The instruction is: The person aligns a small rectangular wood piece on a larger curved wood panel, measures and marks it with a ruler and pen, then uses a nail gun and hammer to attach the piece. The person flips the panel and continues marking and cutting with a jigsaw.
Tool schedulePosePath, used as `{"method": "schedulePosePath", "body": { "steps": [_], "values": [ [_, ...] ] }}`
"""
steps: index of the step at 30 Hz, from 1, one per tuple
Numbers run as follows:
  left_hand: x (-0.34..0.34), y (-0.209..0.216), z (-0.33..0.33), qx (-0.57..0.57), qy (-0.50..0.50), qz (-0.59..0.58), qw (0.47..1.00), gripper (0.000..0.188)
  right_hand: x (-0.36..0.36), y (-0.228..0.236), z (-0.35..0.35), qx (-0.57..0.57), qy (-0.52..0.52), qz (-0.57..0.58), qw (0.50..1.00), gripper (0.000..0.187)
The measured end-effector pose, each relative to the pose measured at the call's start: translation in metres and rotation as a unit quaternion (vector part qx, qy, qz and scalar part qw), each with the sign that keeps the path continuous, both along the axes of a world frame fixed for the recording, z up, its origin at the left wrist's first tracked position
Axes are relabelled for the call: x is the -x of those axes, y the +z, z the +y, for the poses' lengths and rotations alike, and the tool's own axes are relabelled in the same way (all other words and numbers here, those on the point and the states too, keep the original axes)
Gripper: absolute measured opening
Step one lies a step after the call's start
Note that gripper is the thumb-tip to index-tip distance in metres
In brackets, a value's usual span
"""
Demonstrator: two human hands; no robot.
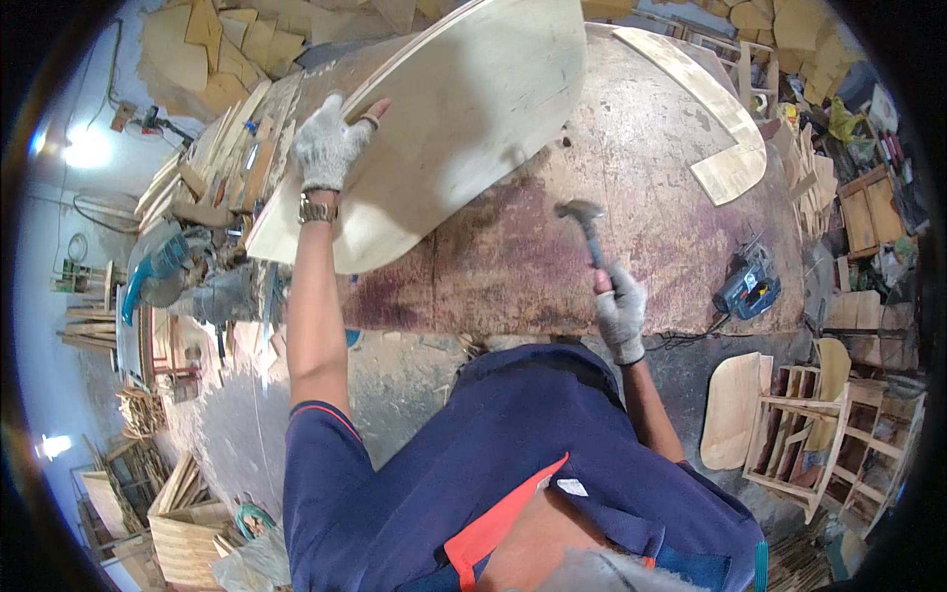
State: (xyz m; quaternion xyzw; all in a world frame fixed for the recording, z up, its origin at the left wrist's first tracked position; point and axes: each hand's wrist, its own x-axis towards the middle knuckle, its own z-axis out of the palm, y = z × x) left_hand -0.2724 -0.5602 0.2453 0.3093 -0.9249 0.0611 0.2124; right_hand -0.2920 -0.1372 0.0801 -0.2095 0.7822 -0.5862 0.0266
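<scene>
A large pale plywood panel [454,128] with rounded corners stretches across the left and middle of the worktable [483,257]. My left hand [333,146], in a grey knit glove, grips the panel's far left edge, its thumb and fingertips partly bare. A wristwatch [318,206] circles that wrist. My right hand [621,311], gloved the same way, is closed around the handle of a hammer [580,210]. The hammer's head points away from me above the table, to the right of the panel and apart from it.
On the table's right lie a curved, L-shaped plywood piece [705,89] and a corded jigsaw [747,288]. A teal power tool [158,268] sits at the left. Wooden frames [809,424] stand at the lower right. Wood strips [212,148] are stacked beyond my left arm.
</scene>
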Motion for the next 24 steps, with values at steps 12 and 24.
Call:
{"method": "schedulePosePath", "body": {
  "steps": [12,24],
  "values": [
    [0.015,-0.002,-0.066,-0.057,-0.119,-0.091,0.987,0.068,0.016,-0.013,-0.100,0.069,0.047,-0.259,0.962,0.034],
    [0.021,-0.006,-0.090,-0.096,-0.229,-0.060,0.967,0.053,-0.077,-0.012,-0.207,0.224,0.067,-0.396,0.888,0.026]
  ]
}}
